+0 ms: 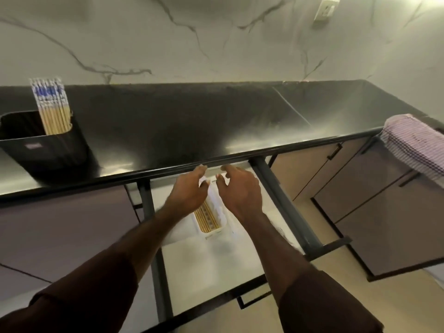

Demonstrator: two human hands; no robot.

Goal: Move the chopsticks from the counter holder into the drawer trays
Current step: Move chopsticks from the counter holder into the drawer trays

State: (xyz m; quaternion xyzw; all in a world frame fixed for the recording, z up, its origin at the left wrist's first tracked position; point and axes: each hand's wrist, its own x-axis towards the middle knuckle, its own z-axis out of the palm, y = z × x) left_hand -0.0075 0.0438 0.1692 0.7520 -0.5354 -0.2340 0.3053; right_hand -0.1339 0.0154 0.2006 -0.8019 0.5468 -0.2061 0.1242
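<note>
A black holder [51, 150] stands on the dark counter at the far left, with a bundle of bamboo chopsticks [51, 109] with blue-and-white tops upright in it. Below the counter edge a drawer [283, 203] is pulled out. A white tray [211, 230] lies inside it with several chopsticks [206, 217] flat in it. My left hand [189, 191] and my right hand [237, 191] hover over the tray's far end, fingers spread, holding nothing I can see. The hands hide the far half of the tray.
The glossy black counter [216, 121] runs left to right under a marble wall. A striped cloth [415, 145] hangs over the counter's right corner. Brown cabinet doors [374, 188] with dark handles lie to the right of the drawer. A wall socket [325, 9] sits top right.
</note>
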